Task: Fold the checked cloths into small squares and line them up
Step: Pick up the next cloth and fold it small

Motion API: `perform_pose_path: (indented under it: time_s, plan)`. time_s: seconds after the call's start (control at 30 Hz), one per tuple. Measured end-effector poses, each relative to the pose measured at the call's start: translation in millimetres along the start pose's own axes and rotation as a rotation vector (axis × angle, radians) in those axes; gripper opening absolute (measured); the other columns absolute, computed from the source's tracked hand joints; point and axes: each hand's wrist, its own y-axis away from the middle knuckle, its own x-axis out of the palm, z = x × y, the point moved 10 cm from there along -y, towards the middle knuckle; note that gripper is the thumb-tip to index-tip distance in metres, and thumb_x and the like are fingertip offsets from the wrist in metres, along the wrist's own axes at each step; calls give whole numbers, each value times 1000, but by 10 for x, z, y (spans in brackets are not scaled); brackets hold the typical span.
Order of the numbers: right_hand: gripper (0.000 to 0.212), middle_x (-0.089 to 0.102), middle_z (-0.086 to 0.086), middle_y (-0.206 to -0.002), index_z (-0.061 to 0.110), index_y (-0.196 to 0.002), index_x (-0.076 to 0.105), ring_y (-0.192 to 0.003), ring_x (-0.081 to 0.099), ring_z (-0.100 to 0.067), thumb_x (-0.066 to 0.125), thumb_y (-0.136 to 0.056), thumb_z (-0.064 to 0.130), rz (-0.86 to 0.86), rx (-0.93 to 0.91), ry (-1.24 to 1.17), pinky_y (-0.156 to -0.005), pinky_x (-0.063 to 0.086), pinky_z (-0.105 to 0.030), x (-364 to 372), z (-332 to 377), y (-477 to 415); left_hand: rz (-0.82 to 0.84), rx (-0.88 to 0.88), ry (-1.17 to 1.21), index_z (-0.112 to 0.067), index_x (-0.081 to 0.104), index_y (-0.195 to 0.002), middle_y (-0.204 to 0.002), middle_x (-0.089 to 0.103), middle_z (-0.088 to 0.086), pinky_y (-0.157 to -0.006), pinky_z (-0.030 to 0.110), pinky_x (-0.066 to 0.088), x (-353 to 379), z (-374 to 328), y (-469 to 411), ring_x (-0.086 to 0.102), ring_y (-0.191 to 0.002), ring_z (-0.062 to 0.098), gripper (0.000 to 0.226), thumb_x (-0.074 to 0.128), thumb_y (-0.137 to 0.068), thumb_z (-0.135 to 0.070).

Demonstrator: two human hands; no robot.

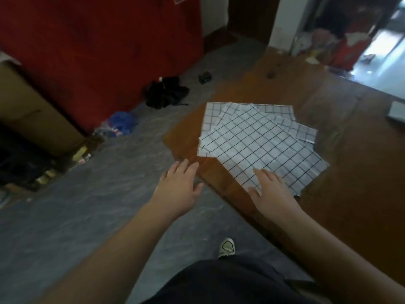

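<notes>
Several white cloths with a dark check [252, 141] lie fanned out and overlapping, flat and unfolded, near the corner of a brown wooden table [341, 194]. My right hand [271, 189] rests with fingers spread on the near edge of the topmost cloth. My left hand [179, 183] hovers open over the table's near corner, just left of the pile, and its fingertips reach the wood beside the cloth's corner. It holds nothing.
A grey device [396, 113] lies at the table's far right edge. On the grey floor to the left are a black bundle [164, 93], a small black box [205, 77], a blue bag [120, 123] and a cardboard box [28, 110]. A red drape [98, 51] hangs behind.
</notes>
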Motion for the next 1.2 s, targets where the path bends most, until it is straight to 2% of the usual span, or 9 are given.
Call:
perform_pose_path:
  time_s: [0.13,0.3,0.5,0.6,0.77,0.97,1.07,1.2]
  plan:
    - [65,23,2,-165,25,-158,19,-153,14,-20,46,-101,45,-10,82,-24,-124,16,-41,-55,-276,-353,48,98,-29,-27,19,-160,-169,17,3,-124,46,18,-12,-319,-703,12,-156,25,66,44,-103,-48]
    - [65,23,1,-165,26,-158,21,-153,15,-22,47,-101,43,22,251,-40,-124,15,-41,167,-705,-599,184,239,-58,-26,19,-160,-169,18,3,-125,46,19,280,-640,-1256,12,-156,25,66,45,-103,-47]
    - [61,20,-3,-166,24,-158,21,-154,11,-23,42,-103,36,101,373,2,-126,13,-41,674,-1043,-791,375,392,-191,-18,28,-157,-157,37,7,-118,44,32,935,-808,-1805,33,-145,27,63,46,-102,-44]
    - [61,19,-5,-167,23,-158,23,-154,10,-24,44,-101,30,88,456,-20,-126,12,-41,815,-1107,-815,452,465,-287,-15,30,-155,-156,37,10,-116,44,35,1270,-840,-2015,35,-142,29,63,45,-101,-43]
    - [71,17,-6,-167,23,-159,20,-154,9,-27,50,-95,30,74,573,8,-125,13,-46,991,-1099,-765,488,588,-431,-16,23,-159,-168,18,12,-120,47,26,1567,-893,-2193,23,-151,32,66,44,-102,-43]
    - [69,20,-4,-165,29,-157,23,-151,16,-27,50,-94,33,38,687,-9,-123,14,-50,1070,-897,-683,437,716,-449,-20,25,-159,-169,17,5,-125,47,18,1530,-933,-2579,15,-154,30,66,47,-101,-41]
    - [69,21,-5,-164,30,-155,25,-150,19,-27,52,-92,33,39,663,-12,-123,14,-50,1117,-672,-764,401,751,-460,-26,25,-159,-169,16,6,-127,50,14,1414,-975,-2912,7,-156,31,66,52,-100,-41]
    - [69,33,-4,-157,28,-154,25,-142,32,-26,50,-90,30,51,545,-8,-120,22,-46,1194,-324,-998,410,720,-479,-33,20,-160,-171,4,8,-126,53,12,1306,-972,-3291,-2,-157,33,62,46,-104,-37]
